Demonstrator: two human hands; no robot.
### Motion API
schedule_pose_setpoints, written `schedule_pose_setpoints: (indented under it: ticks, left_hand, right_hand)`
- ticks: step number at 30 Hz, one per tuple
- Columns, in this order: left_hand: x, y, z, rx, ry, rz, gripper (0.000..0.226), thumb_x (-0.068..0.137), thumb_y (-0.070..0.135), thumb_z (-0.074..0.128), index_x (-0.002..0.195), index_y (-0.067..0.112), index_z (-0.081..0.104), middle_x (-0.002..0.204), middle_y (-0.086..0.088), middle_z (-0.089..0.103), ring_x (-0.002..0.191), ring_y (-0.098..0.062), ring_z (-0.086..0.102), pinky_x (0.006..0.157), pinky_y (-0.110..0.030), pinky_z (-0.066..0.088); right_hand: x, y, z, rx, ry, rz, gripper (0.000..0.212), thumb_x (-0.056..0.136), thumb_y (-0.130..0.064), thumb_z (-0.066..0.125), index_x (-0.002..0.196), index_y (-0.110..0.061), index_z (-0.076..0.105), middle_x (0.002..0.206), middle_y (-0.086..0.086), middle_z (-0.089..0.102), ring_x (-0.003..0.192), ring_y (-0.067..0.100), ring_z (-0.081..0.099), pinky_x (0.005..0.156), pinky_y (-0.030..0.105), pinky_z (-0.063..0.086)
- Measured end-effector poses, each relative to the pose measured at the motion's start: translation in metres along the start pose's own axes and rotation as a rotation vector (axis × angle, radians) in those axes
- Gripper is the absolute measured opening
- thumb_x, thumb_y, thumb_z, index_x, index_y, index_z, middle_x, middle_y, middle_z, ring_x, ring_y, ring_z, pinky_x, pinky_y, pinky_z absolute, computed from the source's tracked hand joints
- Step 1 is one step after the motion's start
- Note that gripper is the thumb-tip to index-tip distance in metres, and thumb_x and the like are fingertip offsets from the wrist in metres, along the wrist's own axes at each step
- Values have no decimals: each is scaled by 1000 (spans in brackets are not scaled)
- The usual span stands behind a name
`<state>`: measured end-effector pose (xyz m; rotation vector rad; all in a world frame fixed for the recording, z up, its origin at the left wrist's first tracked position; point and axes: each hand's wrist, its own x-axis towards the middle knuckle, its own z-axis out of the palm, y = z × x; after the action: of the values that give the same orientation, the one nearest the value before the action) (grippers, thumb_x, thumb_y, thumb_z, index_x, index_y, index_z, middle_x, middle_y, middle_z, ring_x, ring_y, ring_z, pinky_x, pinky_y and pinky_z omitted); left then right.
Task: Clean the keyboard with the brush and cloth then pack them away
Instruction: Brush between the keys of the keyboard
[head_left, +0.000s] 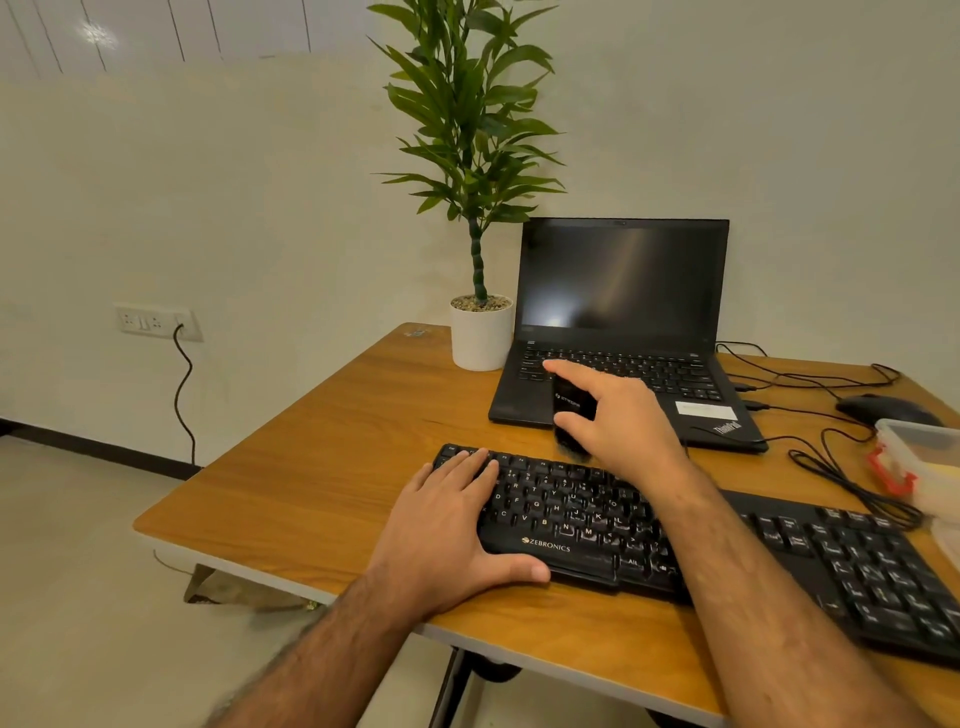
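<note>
On a wooden table (322, 467), a black keyboard (753, 551) marked ZEBRONICS lies along the near edge, slanting from centre toward the lower right. Left hand (452, 525): fingers straight and flat across the keys at the keyboard's left end, thumb stretched along its front edge, pressing down and gripping nothing. Right hand (618, 421): raised over the keyboard's far edge, thumb and fingers curled round a black brush (571, 410); the brush stands roughly upright, and its dark bristles, blurred, meet the top row of keys. Beyond the hands, an open black laptop (623, 322) with a dark screen faces the viewer. A potted plant (480, 312) in a white pot stands just beside the laptop's left side. At the right, a black mouse (883, 408) sits among loose black cables (841, 478), near a clear plastic box (919, 457) with a red latch at the frame's edge. A cloth cannot be made out.
</note>
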<state>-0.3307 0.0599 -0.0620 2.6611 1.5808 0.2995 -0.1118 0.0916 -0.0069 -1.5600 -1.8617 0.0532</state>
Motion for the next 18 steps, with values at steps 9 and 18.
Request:
schedule_pose_setpoints:
  ticks: [9,18]
  left_hand:
    - [1,0,0,-6,5,2,134,51,102,26,160,25,11,167,11,4,152,-7,3,126,-38,2]
    - [1,0,2,4,21,9,134,51,103,25,160,24,12,167,10,6,152,-8,4,125,-37,2]
  right_hand:
    - [-2,-2,-9,100,-122,-17,57,83,-24,69,131,-51,53,110,-11,64,97,8,59,86,26,52]
    - [-2,-4,-2,103,-152,-73,60,86,-27,68,135,-55,46,130,-9,62,112,10,58,95,36,52]
